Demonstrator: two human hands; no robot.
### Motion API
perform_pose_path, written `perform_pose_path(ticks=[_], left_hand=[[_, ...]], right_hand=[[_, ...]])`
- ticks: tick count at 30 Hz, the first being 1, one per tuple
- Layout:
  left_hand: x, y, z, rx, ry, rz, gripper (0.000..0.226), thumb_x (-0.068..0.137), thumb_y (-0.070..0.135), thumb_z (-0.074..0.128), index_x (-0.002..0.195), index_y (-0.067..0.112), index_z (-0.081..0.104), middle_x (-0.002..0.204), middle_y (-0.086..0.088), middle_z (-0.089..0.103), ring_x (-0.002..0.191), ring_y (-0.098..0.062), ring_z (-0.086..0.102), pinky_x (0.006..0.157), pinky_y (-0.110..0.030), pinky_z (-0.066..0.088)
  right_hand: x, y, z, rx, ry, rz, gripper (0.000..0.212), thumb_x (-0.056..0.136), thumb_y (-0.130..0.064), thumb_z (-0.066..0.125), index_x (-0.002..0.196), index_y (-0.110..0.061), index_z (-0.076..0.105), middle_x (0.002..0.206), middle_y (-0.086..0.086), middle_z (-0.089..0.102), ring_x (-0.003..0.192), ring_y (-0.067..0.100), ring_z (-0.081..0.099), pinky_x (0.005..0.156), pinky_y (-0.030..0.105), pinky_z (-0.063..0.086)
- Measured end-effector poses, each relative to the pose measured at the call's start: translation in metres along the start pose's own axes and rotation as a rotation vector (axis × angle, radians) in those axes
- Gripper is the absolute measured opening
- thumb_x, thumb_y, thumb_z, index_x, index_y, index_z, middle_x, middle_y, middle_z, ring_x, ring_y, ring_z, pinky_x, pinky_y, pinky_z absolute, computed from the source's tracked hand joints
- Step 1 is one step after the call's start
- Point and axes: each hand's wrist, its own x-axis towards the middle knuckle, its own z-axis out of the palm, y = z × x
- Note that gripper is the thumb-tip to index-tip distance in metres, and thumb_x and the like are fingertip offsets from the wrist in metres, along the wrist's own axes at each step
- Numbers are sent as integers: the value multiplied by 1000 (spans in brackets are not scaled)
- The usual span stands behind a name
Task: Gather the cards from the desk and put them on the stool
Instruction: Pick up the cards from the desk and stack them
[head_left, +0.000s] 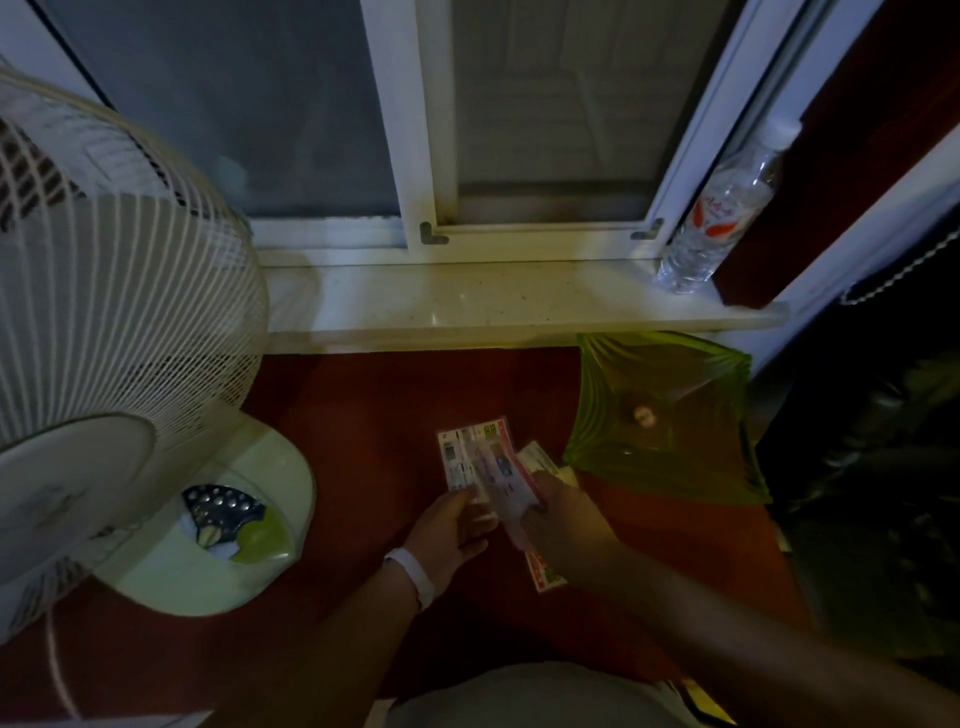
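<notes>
Cards: a small fanned bunch low over the red desk, long axes running away from the body, tilted slightly left. Left hand pinches the near-left edge; right hand is closed over the near-right side. Hands are close together, both clamped on the bunch. One more card lies flat under the right wrist, so the right hand is nearer to it. Green glass dish just right. Desk fan left. Stool not in view.
</notes>
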Motion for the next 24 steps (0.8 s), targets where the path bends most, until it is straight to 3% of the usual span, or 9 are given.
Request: perform_pose_path(ticks=[3, 6, 9, 15, 18, 21, 24], left_hand=[[-6, 4, -3, -116, -91, 29, 37, 95, 33, 54, 122, 11, 64, 115, -14, 68, 105, -31, 62, 87, -42, 52], [-12, 6, -10, -168, -142, 53, 32, 98, 24, 48, 123, 11, 62, 122, -16, 67, 115, -35, 61, 96, -50, 50], [-13, 2, -23, -160, -113, 91, 31, 97, 17, 52, 126, 10, 61, 122, -17, 68, 114, -35, 63, 93, -50, 52], [-11, -10, -44, -167, 59, 133, 25, 94, 3, 55, 117, 6, 65, 107, -16, 73, 92, -31, 71, 77, -44, 58], [-13, -14, -57, -161, 109, 145, 24, 90, -2, 58, 108, 10, 68, 102, -14, 75, 94, -32, 71, 81, -47, 56], [-15, -16, -70, -147, 136, 121, 30, 85, -5, 61, 113, 3, 66, 110, -21, 71, 102, -39, 67, 91, -58, 51], [-15, -16, -77, -139, 176, 96, 21, 87, -2, 60, 105, 7, 68, 110, -21, 70, 103, -38, 66, 93, -57, 50]], right_hand=[[-1, -18, 5, 230, -50, 39, 28, 89, -7, 48, 115, -14, 57, 94, -4, 65, 79, 11, 63, 57, 17, 52], [3, -28, 13, 409, -146, 83, 27, 90, -6, 49, 111, -17, 62, 99, 2, 69, 89, 19, 68, 76, 35, 59], [11, -31, 26, 469, -192, 152, 20, 90, -10, 52, 102, -23, 62, 99, 5, 71, 89, 21, 69, 80, 44, 58], [28, -33, 49, 305, -218, 177, 19, 87, -20, 55, 105, -16, 61, 103, 9, 68, 92, 26, 66, 81, 51, 57], [41, -33, 52, 243, -210, 212, 15, 89, -25, 56, 100, -16, 59, 96, 8, 66, 83, 23, 65, 78, 49, 57], [54, -30, 50, 131, -105, 197, 23, 88, -23, 58, 108, -12, 56, 89, 5, 63, 69, 17, 60, 61, 36, 54], [69, -25, 46, -132, 60, 192, 46, 86, -22, 62, 126, -7, 45, 119, 11, 49, 95, 23, 56, 67, 33, 48]])
